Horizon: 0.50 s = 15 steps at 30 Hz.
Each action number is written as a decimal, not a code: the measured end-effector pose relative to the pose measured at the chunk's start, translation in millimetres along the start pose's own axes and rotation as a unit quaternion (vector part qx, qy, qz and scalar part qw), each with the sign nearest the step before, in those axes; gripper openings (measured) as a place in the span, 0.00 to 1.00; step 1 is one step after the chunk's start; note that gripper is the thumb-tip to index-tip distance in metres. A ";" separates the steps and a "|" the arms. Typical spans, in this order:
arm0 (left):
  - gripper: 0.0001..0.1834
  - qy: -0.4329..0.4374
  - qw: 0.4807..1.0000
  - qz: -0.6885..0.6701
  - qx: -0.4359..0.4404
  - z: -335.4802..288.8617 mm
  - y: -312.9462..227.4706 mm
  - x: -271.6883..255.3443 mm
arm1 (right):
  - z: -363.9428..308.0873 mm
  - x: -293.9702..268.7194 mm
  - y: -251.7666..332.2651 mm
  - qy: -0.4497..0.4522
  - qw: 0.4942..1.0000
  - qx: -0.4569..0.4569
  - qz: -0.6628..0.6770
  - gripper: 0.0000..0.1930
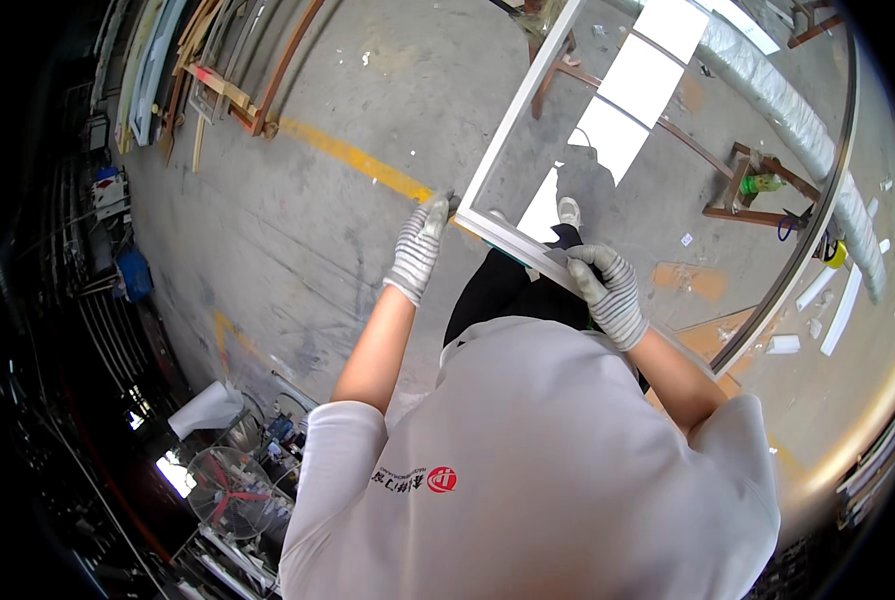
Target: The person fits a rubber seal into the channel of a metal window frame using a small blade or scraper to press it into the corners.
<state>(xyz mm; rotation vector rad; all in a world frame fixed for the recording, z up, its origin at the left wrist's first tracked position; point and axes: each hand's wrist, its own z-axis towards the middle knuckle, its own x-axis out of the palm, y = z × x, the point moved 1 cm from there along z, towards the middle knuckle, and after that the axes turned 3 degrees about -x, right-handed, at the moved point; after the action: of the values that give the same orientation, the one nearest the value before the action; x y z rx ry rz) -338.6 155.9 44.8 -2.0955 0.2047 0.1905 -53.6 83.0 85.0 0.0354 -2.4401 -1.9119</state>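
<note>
In front of me lies a large framed glass panel (512, 236), its near rail pale and its right-hand rail dark. My left hand (420, 245), in a striped grey-white glove, is at the panel's near left corner. Its fingers look stretched out, with the grey fingertips beside the corner. Farther right along the near rail, my right hand (612, 295) wears the same kind of glove. Its thumb and fingers are bent round the rail, and the undersides of the fingers are hidden. Through the glass I see the floor, my shoes and a bright reflection.
Brown metal stands (757, 190) show beneath and beyond the panel, one with a green bottle (762, 184). A long wrapped roll (777, 95) runs along the right. Racks of profiles (207, 75) stand far left. A fan (229, 490) stands lower left. Scraps (782, 344) litter the floor.
</note>
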 end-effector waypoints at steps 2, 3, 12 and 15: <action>0.32 0.125 0.970 -0.140 -0.156 24.9 -12.7 3.0 | 0.6 3.6 -5.0 -0.016 1.000 -0.007 0.000 0.08; 0.32 0.138 0.968 -0.134 -0.161 37.8 -21.3 6.4 | -0.6 5.5 -5.9 -0.026 0.999 -0.018 -0.007 0.08; 0.51 0.466 0.831 -0.109 -0.282 111.9 -45.7 52.9 | -29.8 20.5 -0.3 -0.287 0.952 -0.006 -0.106 0.05; 0.49 0.501 0.803 -0.130 -0.297 127.0 -50.6 63.6 | -50.0 40.9 4.6 -0.337 0.938 0.057 -0.064 0.05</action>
<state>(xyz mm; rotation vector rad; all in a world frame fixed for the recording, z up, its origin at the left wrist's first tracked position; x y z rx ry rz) -272.1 286.4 9.0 -2.6199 0.5251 -1.2017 -92.1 33.8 102.2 -0.5633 -3.0262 -2.0919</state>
